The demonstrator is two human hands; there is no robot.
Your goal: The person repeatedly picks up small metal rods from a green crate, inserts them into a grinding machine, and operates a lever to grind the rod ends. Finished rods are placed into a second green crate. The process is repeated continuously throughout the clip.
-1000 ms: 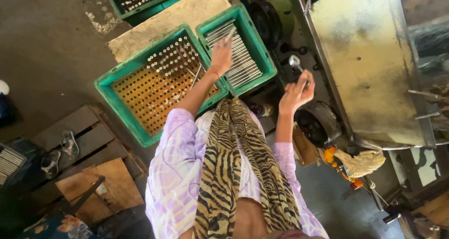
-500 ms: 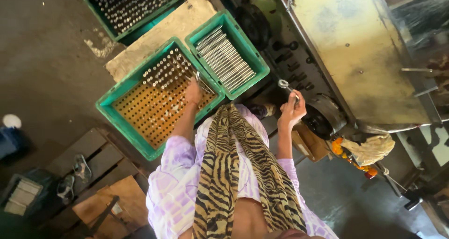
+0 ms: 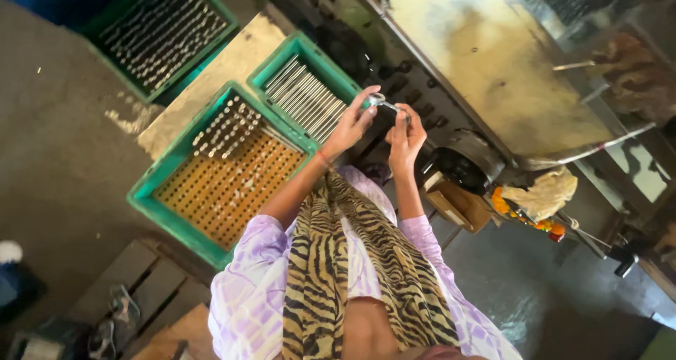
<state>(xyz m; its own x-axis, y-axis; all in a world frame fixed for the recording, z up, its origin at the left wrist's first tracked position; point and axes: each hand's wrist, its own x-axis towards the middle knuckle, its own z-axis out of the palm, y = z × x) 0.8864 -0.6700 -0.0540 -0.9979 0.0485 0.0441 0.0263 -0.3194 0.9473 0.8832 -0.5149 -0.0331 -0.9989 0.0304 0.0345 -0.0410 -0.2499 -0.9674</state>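
The left hand [image 3: 350, 124] pinches the ring end of a small metal rod [image 3: 382, 103], and the right hand [image 3: 407, 131] grips its other end; the piece sits raised between both hands, above the green crate of long rods [image 3: 304, 92]. It looks light, stiff and smooth, likely slippery, so the ends seem the surest hold. Just left lies a green crate with an orange peg board [image 3: 218, 173], partly filled with upright pins. Farther off stands a third green crate [image 3: 163, 32]. No labels or signs can be made out; an orange-and-cream cloth bundle [image 3: 539, 194] hangs by the machine [image 3: 486, 64].
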